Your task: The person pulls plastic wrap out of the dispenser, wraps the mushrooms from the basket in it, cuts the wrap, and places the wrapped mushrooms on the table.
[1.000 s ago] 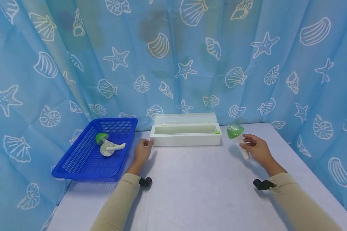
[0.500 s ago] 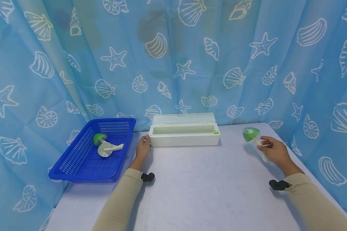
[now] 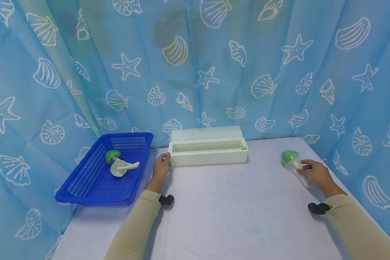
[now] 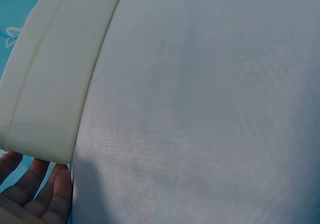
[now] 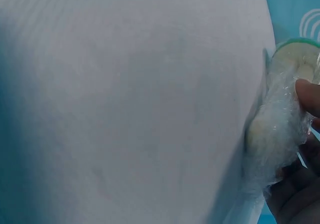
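Note:
In the head view, my right hand (image 3: 314,175) pinches the pale stem of a green-capped mushroom (image 3: 289,157), low over the right side of the table. Clear plastic film (image 5: 277,129) covers the mushroom, crinkled around its stem in the right wrist view. My left hand (image 3: 161,168) touches the left end of a long white box (image 3: 208,157). Its fingers (image 4: 59,186) rest against that end in the left wrist view. The box's translucent lid (image 3: 206,133) stands raised at the back, and a small green piece (image 3: 244,147) sits at its right end.
To the left stands a blue perforated basket (image 3: 65,199), holding an upright-leaning green mushroom (image 3: 112,156) and another mushroom (image 3: 119,168) lying with its gills showing. A white cloth (image 3: 214,216) covers the table. Behind it hangs a blue shell-print curtain (image 3: 182,83).
My right hand has carried the wrapped mushroom to the right, away from the box, and lowered it. My left hand stays at the box, which has turned very slightly.

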The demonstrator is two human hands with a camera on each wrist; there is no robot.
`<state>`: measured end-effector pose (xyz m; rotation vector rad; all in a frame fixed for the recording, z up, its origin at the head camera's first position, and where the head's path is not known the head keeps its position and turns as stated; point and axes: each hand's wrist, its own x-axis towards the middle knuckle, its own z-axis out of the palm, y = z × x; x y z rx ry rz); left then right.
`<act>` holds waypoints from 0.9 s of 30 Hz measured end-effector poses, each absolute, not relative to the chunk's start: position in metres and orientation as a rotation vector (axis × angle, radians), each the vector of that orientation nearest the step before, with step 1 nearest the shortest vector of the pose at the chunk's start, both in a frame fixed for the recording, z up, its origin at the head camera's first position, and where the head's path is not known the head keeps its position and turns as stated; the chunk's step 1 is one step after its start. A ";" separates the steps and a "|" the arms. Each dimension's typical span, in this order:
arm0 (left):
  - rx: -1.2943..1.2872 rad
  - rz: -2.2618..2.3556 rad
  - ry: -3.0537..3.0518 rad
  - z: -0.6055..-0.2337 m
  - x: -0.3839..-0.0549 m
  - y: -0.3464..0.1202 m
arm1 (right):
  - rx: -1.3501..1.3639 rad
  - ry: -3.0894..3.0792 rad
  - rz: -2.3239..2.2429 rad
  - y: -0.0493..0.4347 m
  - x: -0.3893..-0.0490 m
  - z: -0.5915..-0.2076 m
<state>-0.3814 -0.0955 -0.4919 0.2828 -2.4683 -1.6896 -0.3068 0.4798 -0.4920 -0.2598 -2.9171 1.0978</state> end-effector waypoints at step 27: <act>0.222 -1.706 -2.429 -0.493 -0.381 -0.097 | -0.131 -2.737 0.840 0.412 -0.332 -0.448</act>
